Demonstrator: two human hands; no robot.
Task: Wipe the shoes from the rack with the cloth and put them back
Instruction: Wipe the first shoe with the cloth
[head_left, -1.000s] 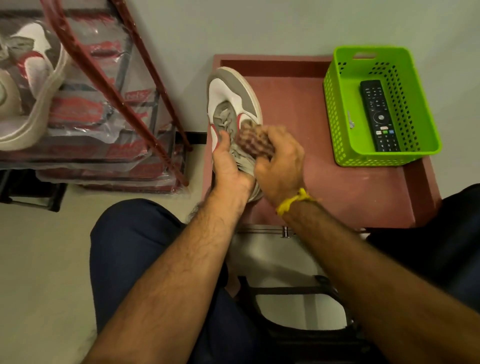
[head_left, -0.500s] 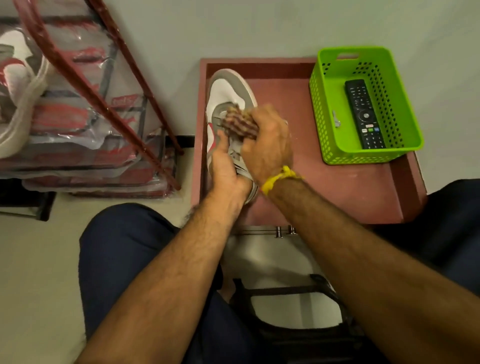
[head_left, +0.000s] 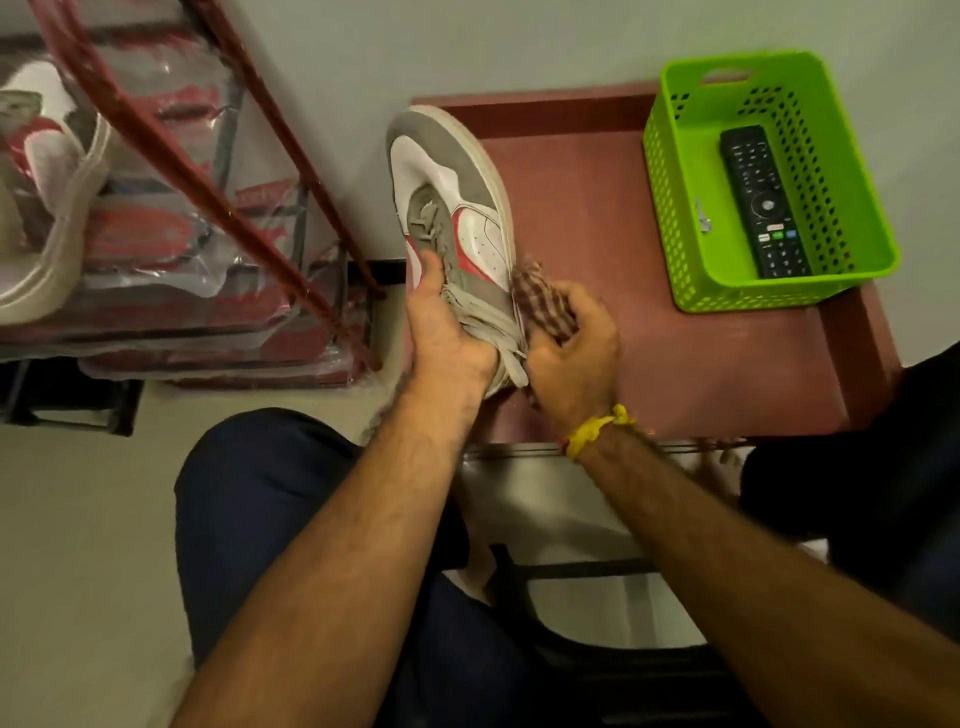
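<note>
Cloth (head_left: 540, 306) slid from laces to your right hand (head_left: 571, 353) side | left hand (head_left: 447, 338) clamps shoe (head_left: 457, 208), right grips cloth | wiping unfinished, rack (head_left: 171, 156) return pending

A home: shoe rack (head_left: 171, 171), TV remote (head_left: 763, 202) in basket (head_left: 675, 208).

Your left hand (head_left: 447, 332) covers the back part of the shoe (head_left: 452, 208), so you cannot see its heel, and your right hand (head_left: 571, 348) hides most of the cloth (head_left: 540, 301), with only a checked corner poking out. The other shoe (head_left: 47, 208) on the rack (head_left: 171, 156) is cut off by the left edge and looks blurry behind shiny plastic wrap (head_left: 171, 249). The buttons on the remote (head_left: 763, 202) in the green basket (head_left: 675, 171) are too small to read.
</note>
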